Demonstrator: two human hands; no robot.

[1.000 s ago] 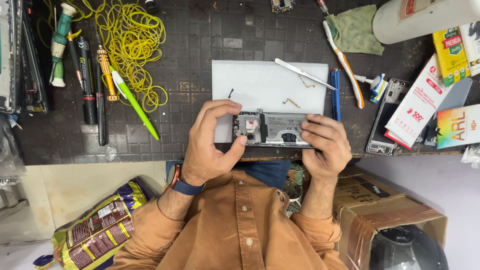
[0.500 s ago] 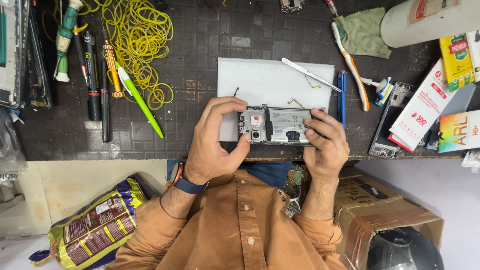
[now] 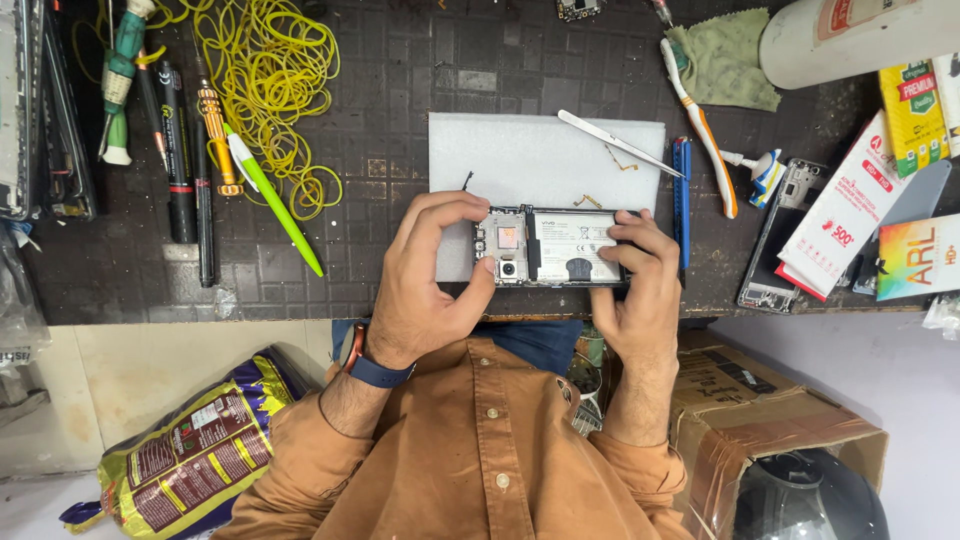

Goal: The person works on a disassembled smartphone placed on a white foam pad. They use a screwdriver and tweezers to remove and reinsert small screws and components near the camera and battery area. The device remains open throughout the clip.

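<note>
An opened phone (image 3: 552,247) with its back off lies on a white foam sheet (image 3: 530,160) at the near edge of the dark workbench (image 3: 400,90); its battery and circuit board show. My left hand (image 3: 432,280) grips the phone's left end, thumb beside the camera module and fingers curled over the top edge. My right hand (image 3: 634,290) holds the phone's right end from below and the side. Metal tweezers (image 3: 618,142) lie on the sheet's far right corner.
Left on the bench: yellow wire coil (image 3: 268,90), green pen (image 3: 272,200), screwdrivers (image 3: 180,150). Right: blue pen (image 3: 681,195), toothbrush (image 3: 700,125), green cloth (image 3: 725,62), a bare phone frame (image 3: 778,235), small boxes (image 3: 840,215). A cardboard box (image 3: 770,430) and foil bag (image 3: 190,450) sit on the floor.
Both hands stay on the phone. My left fingers have lifted off the board and curled to the top edge, baring the camera end.
</note>
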